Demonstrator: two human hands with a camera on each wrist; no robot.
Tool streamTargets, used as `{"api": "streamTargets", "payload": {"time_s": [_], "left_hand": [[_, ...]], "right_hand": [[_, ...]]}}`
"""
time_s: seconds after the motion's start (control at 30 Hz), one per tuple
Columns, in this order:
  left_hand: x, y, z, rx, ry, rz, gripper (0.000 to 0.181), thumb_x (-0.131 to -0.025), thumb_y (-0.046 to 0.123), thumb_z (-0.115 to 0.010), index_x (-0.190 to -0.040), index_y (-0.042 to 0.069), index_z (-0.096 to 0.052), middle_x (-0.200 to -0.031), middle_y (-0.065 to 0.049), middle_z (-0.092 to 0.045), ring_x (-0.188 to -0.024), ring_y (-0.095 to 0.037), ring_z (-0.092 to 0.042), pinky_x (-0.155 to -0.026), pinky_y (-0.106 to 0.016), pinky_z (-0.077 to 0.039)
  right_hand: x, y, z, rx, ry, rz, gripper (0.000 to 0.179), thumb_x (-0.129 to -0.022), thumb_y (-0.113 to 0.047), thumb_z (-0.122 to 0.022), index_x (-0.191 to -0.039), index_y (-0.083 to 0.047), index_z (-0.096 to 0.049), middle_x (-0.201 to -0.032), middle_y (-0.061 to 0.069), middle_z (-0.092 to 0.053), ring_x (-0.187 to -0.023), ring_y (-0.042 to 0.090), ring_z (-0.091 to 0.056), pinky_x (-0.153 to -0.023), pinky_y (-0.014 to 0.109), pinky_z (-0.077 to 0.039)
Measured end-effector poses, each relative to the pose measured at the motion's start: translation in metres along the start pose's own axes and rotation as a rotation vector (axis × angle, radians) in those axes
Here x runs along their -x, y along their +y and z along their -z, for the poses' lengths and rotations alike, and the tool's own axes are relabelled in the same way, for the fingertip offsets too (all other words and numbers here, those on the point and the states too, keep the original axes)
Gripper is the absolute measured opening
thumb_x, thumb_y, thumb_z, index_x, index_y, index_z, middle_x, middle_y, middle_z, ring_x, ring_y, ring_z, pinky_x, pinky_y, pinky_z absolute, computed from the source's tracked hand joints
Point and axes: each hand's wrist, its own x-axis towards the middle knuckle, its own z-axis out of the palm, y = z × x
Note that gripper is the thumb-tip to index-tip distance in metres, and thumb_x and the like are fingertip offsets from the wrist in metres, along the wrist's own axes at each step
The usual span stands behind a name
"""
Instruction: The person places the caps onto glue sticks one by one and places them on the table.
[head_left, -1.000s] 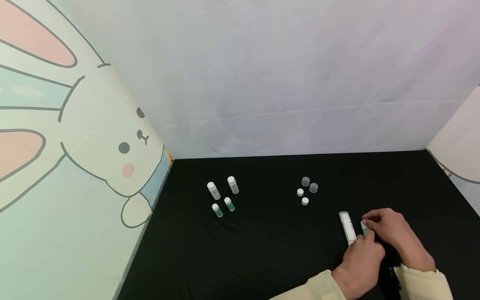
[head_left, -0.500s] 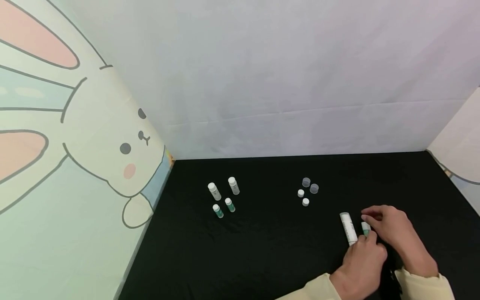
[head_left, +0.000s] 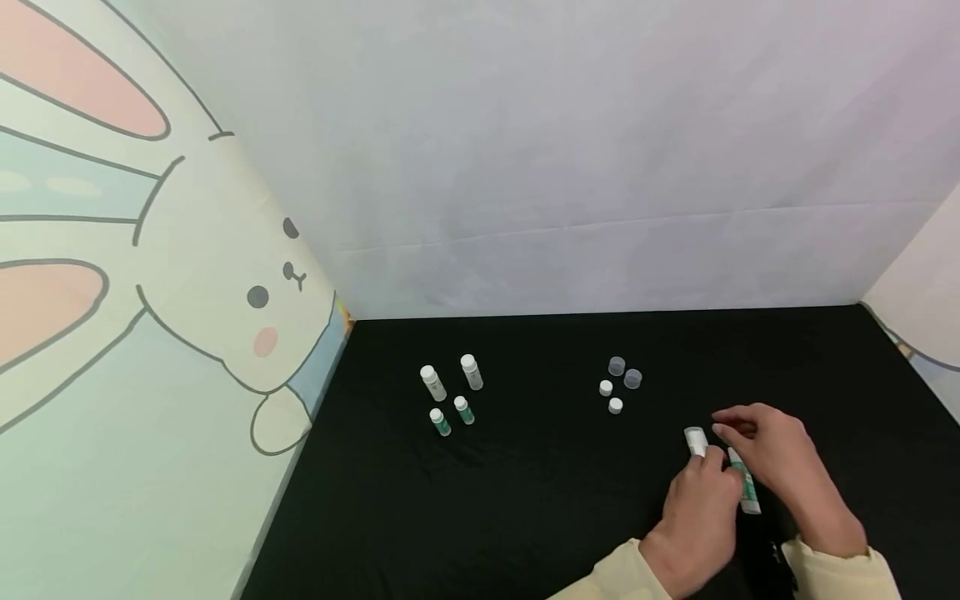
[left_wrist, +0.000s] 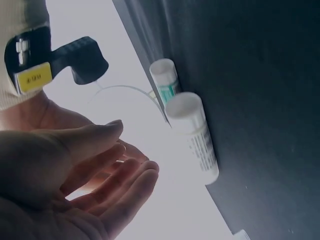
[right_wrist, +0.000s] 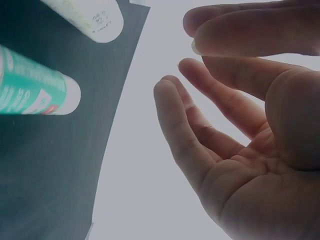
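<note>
My left hand (head_left: 696, 512) hovers at the white bottle (head_left: 696, 440), hiding its lower part in the head view. In the left wrist view, its thumb and fingers are relaxed and apart, with a gap to the white bottle (left_wrist: 197, 140). Just right of it is a green-and-white bottle (head_left: 745, 487), between the two hands. My right hand (head_left: 778, 446) is bent loosely over the far end of the green bottle. The right wrist view shows nothing in its fingers; the green bottle (right_wrist: 35, 87) and white bottle (right_wrist: 102, 19) are off to the side.
Farther back lie two small white caps (head_left: 615, 406) and two translucent cups (head_left: 632, 379). At the left of the black tabletop (head_left: 525, 500) stand two white-capped white bottles (head_left: 433, 383) and two smaller green ones (head_left: 464, 410). A pale cloth wall (head_left: 570, 167) rises behind.
My left hand has shifted left, from beside the green bottle to over the white one, uncovering most of the green bottle. The right hand has drifted slightly left.
</note>
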Motion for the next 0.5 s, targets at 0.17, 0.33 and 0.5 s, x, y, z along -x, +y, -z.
{"api": "streamTargets", "payload": {"time_s": [0.17, 0.33, 0.5], "left_hand": [[0.000, -0.009, 0.002, 0.025, 0.016, 0.025, 0.010, -0.092, 0.026, -0.083, -0.098, 0.030, -0.077, -0.109, 0.011, -0.060, -0.085, -0.001, -0.057, -0.072, -0.012, -0.050], [0.001, -0.017, 0.002, 0.034, 0.041, 0.073, 0.013, -0.091, 0.024, -0.084, -0.102, 0.029, -0.079, -0.110, 0.011, -0.061, -0.083, -0.001, -0.056, -0.072, -0.011, -0.049], [0.002, -0.024, 0.004, 0.018, 0.070, 0.093, 0.016, -0.090, 0.024, -0.086, -0.105, 0.028, -0.080, -0.110, 0.010, -0.062, -0.084, -0.001, -0.056, -0.076, -0.011, -0.050]], "right_hand": [[0.000, -0.005, -0.003, -0.010, -0.009, -0.009, 0.022, -0.101, -0.007, -0.070, -0.115, 0.009, -0.074, -0.113, 0.032, -0.070, -0.097, 0.047, -0.071, -0.076, 0.059, -0.057], [0.000, -0.009, -0.004, -0.018, -0.012, -0.006, 0.022, -0.101, -0.006, -0.070, -0.116, 0.009, -0.073, -0.114, 0.033, -0.069, -0.098, 0.048, -0.071, -0.075, 0.056, -0.059], [0.000, -0.011, -0.006, -0.022, -0.005, 0.002, 0.023, -0.100, -0.006, -0.069, -0.118, 0.009, -0.073, -0.115, 0.032, -0.069, -0.098, 0.048, -0.070, -0.072, 0.053, -0.060]]}}
